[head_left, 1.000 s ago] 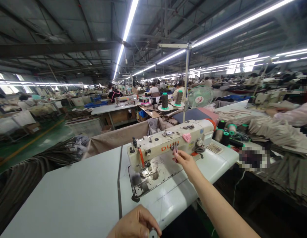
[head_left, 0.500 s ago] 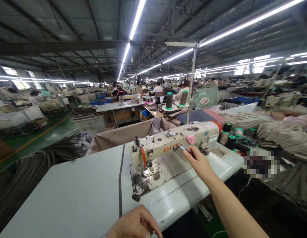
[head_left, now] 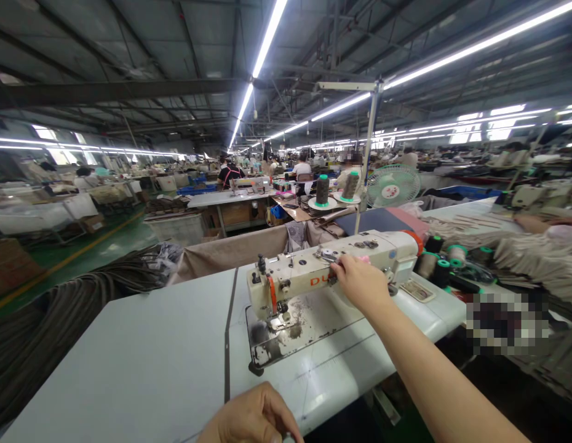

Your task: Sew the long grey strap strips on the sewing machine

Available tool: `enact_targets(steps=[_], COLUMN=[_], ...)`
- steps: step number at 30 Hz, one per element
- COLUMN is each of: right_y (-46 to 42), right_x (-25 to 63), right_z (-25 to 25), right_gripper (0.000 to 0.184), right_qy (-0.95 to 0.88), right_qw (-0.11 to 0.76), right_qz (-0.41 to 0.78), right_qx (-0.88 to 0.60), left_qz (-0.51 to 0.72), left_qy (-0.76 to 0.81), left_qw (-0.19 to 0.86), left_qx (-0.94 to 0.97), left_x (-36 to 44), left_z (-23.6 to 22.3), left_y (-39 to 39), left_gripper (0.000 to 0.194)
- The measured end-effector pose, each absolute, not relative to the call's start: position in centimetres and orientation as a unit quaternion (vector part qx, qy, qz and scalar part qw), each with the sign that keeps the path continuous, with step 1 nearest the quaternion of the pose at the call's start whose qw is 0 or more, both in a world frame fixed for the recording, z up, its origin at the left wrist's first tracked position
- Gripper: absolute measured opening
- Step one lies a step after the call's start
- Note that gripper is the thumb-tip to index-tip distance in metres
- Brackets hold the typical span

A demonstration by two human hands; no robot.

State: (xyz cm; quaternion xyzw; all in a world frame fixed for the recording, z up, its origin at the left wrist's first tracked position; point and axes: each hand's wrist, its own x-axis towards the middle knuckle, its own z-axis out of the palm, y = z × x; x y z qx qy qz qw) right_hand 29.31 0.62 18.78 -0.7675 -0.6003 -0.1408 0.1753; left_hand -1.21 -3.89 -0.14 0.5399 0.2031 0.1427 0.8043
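A white sewing machine (head_left: 299,271) with orange lettering stands on the pale table (head_left: 166,351). My right hand (head_left: 363,284) is at the top front edge of the machine's arm, closed on a small silver metal tool (head_left: 329,257) whose tip points left over the machine's top. Its exact kind is too small to tell. The hand partly covers the lettering and a pink item (head_left: 365,259) on the machine. At the bottom edge of the view, my left hand (head_left: 256,412) is curled around a small greyish round object (head_left: 288,438), mostly hidden by the fingers.
Two dark thread cones (head_left: 321,191) stand on a rack behind the machine, beside a green fan (head_left: 393,184). More thread spools (head_left: 456,255) and stacked fabric strips (head_left: 530,252) lie on the right. Dark fabric strips (head_left: 83,314) hang at the left. Several people work farther back.
My right hand has moved up from the machine's front face to its top edge, carrying the silver tool. My left hand stays about where it was. The view has shifted slightly.
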Motion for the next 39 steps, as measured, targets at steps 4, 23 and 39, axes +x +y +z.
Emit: enact_targets(steps=[4, 23, 39], right_y=[0.9, -6.0, -10.9], right_x=[29.1, 23.4, 21.3], right_z=[18.7, 15.0, 8.7], right_gripper=[0.031, 0.037, 0.039], right_qy=[-0.593, -0.627, -0.647], right_qw=[0.157, 0.196, 0.127], right_qz=[-0.158, 0.075, 0.330], right_qx=[-0.774, -0.751, -0.676], left_qz=[0.143, 0.178, 0.501], left_qy=[0.203, 0.199, 0.266], left_qw=[0.808, 0.831, 0.780], left_qx=[0.535, 0.489, 0.264], left_x=[-1.2, -1.5, -0.2], left_z=[-0.2, 2.6, 2.4], left_y=[-3.9, -4.6, -2.9], left_gripper=[0.064, 0.049, 0.037])
